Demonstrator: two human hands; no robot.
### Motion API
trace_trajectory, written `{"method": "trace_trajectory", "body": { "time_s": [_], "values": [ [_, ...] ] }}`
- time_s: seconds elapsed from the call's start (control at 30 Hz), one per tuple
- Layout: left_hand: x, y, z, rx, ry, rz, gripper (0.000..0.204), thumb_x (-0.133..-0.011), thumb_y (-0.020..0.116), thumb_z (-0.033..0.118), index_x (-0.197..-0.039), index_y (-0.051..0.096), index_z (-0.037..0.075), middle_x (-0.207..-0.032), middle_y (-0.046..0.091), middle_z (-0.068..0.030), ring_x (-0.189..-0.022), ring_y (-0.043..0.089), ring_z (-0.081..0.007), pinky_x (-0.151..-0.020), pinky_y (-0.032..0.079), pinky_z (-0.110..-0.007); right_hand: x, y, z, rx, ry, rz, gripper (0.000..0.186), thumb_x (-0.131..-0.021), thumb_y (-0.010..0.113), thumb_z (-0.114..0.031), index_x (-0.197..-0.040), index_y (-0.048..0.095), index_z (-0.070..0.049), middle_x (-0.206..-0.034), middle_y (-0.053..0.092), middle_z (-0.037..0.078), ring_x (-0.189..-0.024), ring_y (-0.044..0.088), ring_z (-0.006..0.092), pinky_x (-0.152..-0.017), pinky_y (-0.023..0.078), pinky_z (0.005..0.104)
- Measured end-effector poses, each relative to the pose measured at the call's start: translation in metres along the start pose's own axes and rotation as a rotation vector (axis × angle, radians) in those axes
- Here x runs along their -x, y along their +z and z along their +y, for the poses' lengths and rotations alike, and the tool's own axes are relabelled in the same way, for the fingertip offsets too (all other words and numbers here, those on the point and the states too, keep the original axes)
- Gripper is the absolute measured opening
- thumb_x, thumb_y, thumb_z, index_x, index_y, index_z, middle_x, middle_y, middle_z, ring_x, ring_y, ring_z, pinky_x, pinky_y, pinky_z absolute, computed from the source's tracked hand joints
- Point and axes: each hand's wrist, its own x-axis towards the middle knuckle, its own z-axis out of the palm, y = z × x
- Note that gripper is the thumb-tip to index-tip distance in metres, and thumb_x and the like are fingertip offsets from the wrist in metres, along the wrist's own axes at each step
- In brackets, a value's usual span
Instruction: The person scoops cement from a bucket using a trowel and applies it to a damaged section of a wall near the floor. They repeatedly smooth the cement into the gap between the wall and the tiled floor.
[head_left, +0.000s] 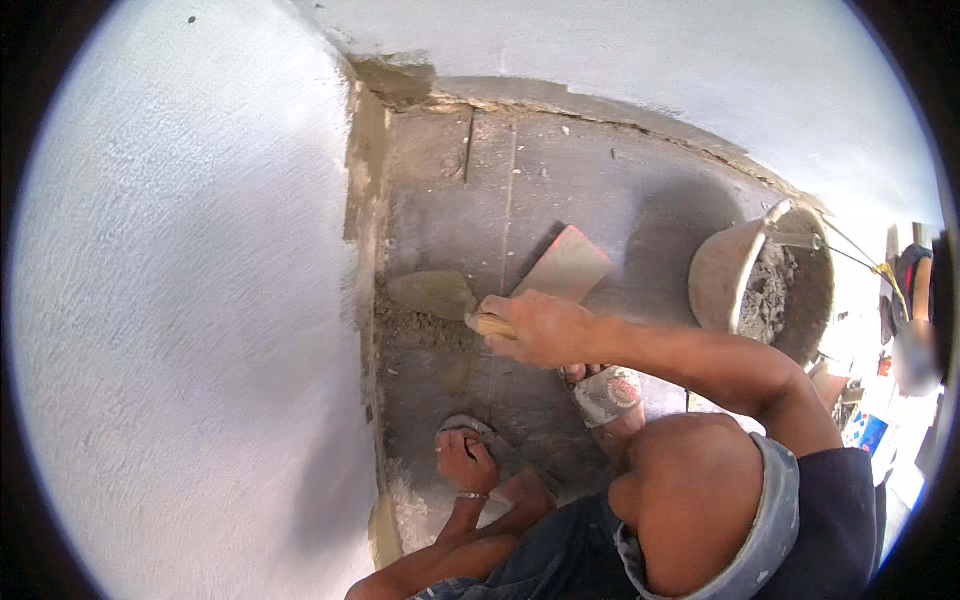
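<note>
Building site, mortar bucket (pixel 765 290), plastered wall (pixel 190 330)

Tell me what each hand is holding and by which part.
The right hand grips a trowel by its wooden handle. The left hand is not in view.

We see a grey concrete floor (pixel 560 190) — dusty, scored by straight grooves — meeting white plastered walls (pixel 180 330). On it lie a heap of damp mortar (pixel 425 330) along the left wall's foot, a flat board (pixel 568 265), and a mortar-filled bucket (pixel 765 285) at right.
</note>
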Motion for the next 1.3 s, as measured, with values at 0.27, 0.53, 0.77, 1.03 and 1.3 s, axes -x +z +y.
{"method": "trace_trajectory", "body": {
  "time_s": [0.27,0.53,0.77,1.03,1.3],
  "values": [
    [0.003,0.003,-0.011,-0.012,-0.158,0.028,0.023,-0.095,0.053,0.021,-0.1,0.066,0.002,-0.094,0.067,-0.0164,-0.086,0.064,-0.0377,-0.077,0.049,-0.048,0.173,-0.165,-0.017,-0.075,0.15,0.172,0.042,-0.093,0.063,-0.021,-0.131,0.055,-0.005,-0.12,0.064,0.017,-0.094,0.066,0.029,-0.084,0.057,0.0401],
    [-0.021,-0.013,-0.02,0.232,-0.323,-0.271,0.026,-0.098,0.055,0.023,-0.11,0.062,0.0,-0.091,0.066,-0.0157,-0.08,0.065,-0.0293,-0.071,0.051,-0.041,0.385,-0.194,-0.023,0.378,1.036,0.402,0.031,-0.087,0.071,-0.03,-0.102,0.074,-0.003,-0.081,0.069,0.013,-0.076,0.066,0.0225,-0.068,0.051,0.0379],
    [-0.077,-0.044,0.028,0.335,-0.096,-0.403,0.023,-0.098,0.056,0.017,-0.11,0.062,-0.002,-0.102,0.065,-0.0153,-0.08,0.065,-0.0204,-0.069,0.052,-0.035,0.326,-0.173,0.06,0.089,1.071,0.267,0.029,-0.09,0.069,-0.024,-0.109,0.073,-0.002,-0.085,0.074,0.016,-0.075,0.072,0.026,-0.072,0.056,0.0391],
    [-0.063,-0.053,0.021,0.489,-0.242,-0.426,0.022,-0.1,0.058,0.017,-0.109,0.064,-0.002,-0.088,0.066,-0.0089,-0.082,0.064,-0.0152,-0.07,0.053,-0.033,0.322,-0.187,0.042,0.796,1.141,0.307,0.025,-0.087,0.061,-0.018,-0.104,0.074,-0.004,-0.087,0.071,0.021,-0.076,0.071,0.0346,-0.076,0.056,0.0464],
    [-0.186,-0.125,0.115,0.655,-0.087,-0.594,0.031,-0.103,0.056,0.021,-0.123,0.063,-0.001,-0.107,0.071,-0.0118,-0.092,0.068,-0.0164,-0.079,0.054,-0.03,0.315,-0.136,0.01,0.503,0.878,0.307,0.029,-0.091,0.059,-0.023,-0.103,0.069,0.001,-0.099,0.069,0.021,-0.087,0.071,0.0348,-0.082,0.055,0.0486]
  ]
}}
